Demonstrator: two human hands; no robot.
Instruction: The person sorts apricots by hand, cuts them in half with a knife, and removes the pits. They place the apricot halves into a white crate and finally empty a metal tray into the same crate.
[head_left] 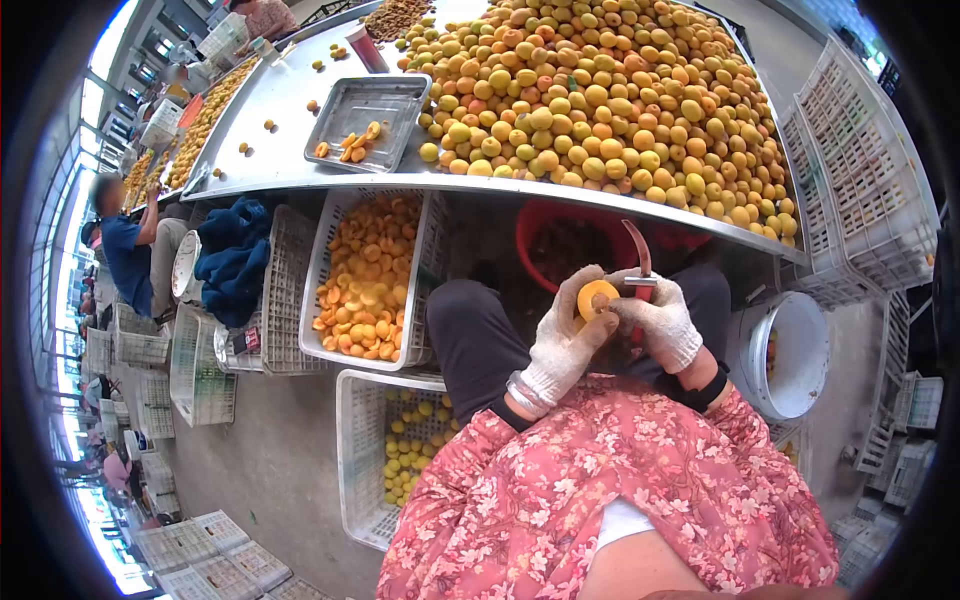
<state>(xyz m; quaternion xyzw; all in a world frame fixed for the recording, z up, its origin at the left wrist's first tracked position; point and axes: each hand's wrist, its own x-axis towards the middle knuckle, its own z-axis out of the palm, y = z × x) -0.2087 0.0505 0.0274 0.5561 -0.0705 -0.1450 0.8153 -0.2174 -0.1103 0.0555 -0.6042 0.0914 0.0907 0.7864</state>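
My left hand [563, 352], in a white knit glove, grips a cut apricot [588, 299] in front of my lap. The apricot's orange flesh and brown pit face up. My right hand [668, 325], also gloved, is closed around the red handle of a small curved knife [638, 250], its blade pointing up and away from me. The right fingertips touch or nearly touch the apricot. Just beyond my hands, a red basin [524, 243] sits below the table edge with dark contents I cannot make out clearly.
A metal table [290, 120] carries a large apricot pile [600, 110] and a steel tray [385, 88] with several halves. A white crate of apricot halves [365, 275] stands left of my knees, near a crate of whole apricots [415, 440]. A white bucket [800, 355] is at right. Other people sit at far left.
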